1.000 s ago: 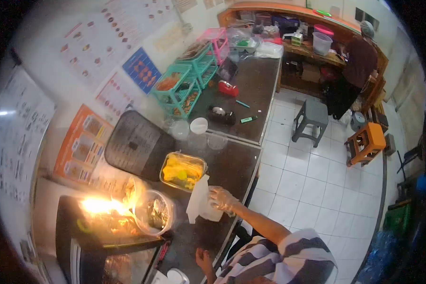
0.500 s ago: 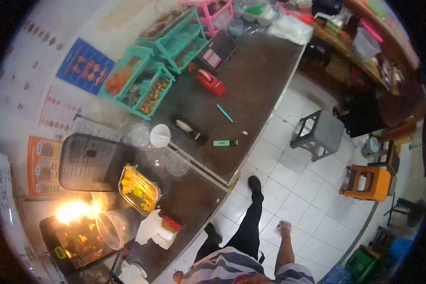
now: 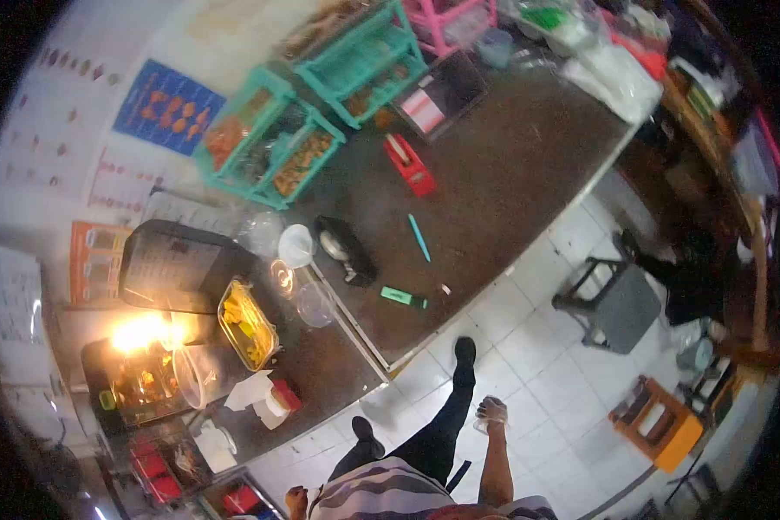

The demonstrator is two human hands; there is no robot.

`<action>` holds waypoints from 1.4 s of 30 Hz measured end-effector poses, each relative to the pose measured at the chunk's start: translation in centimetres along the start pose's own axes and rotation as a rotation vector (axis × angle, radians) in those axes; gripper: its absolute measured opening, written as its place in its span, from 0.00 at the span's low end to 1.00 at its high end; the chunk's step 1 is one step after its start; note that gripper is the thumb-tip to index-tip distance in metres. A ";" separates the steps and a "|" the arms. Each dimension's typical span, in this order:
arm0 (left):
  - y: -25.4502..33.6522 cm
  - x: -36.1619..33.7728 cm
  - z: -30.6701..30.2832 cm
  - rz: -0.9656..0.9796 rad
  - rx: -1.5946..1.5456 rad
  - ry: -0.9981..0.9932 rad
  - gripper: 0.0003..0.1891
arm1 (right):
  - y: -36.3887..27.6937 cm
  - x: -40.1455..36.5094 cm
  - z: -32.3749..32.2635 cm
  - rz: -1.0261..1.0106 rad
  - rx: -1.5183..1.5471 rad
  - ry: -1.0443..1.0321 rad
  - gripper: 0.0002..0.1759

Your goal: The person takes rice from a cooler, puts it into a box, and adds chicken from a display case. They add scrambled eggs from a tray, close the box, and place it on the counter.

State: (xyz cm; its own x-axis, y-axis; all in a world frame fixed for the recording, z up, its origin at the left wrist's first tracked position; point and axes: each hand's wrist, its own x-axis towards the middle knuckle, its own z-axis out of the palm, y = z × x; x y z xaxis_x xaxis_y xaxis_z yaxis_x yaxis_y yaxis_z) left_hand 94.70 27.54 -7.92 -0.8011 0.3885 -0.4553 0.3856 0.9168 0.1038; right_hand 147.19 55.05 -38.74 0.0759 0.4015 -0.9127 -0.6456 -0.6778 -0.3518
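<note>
My right hand [image 3: 492, 412] hangs over the tiled floor beside my leg, in what looks like a clear plastic glove. Its fingers are curled, and I see nothing held in them. At the bottom edge, next to my striped shirt, my left hand [image 3: 296, 503] shows small and partly, fingers folded in, below the counter's front edge. Nearest to it on the counter are a white container [image 3: 216, 445] and white paper with a red item [image 3: 286, 395]. Farther back sits a foil tray of yellow food [image 3: 250, 334], beside a clear plastic tub [image 3: 189, 377] and a brightly lit case [image 3: 139, 386].
On the dark counter [image 3: 494, 173] lie a red tape dispenser [image 3: 410, 165], a blue pen [image 3: 419, 238] and a green marker [image 3: 403, 297]. Teal baskets [image 3: 273, 143] line the wall. A grey stool [image 3: 620, 308] and an orange stool [image 3: 659, 423] stand on the floor.
The view has turned and shifted along the counter; the stools now appear lower. My right hand has swung forward and left in the view, and more of my left hand shows.
</note>
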 end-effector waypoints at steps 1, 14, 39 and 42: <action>-2.1 -0.5 0.6 -0.005 -0.001 0.010 0.18 | -1.2 0.7 1.1 0.016 -0.015 -0.001 0.11; -1.6 -8.1 11.3 -0.311 -0.321 0.067 0.14 | -11.7 -1.7 19.3 -0.103 -0.468 -0.223 0.08; 8.6 45.5 -28.3 0.764 -0.229 0.771 0.15 | 14.6 -20.5 16.3 -0.087 -0.173 0.138 0.06; 6.7 46.1 -26.9 0.653 -0.050 0.504 0.08 | 16.8 -24.8 18.0 -0.249 -0.373 0.197 0.07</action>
State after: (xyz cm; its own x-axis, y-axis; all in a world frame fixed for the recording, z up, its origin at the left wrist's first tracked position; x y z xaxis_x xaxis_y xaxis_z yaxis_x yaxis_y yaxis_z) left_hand 47.98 54.06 -4.42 -0.5367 0.8284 0.1602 0.8333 0.4905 0.2551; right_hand 120.76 44.82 -18.25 0.3591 0.4798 -0.8006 -0.2765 -0.7646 -0.5822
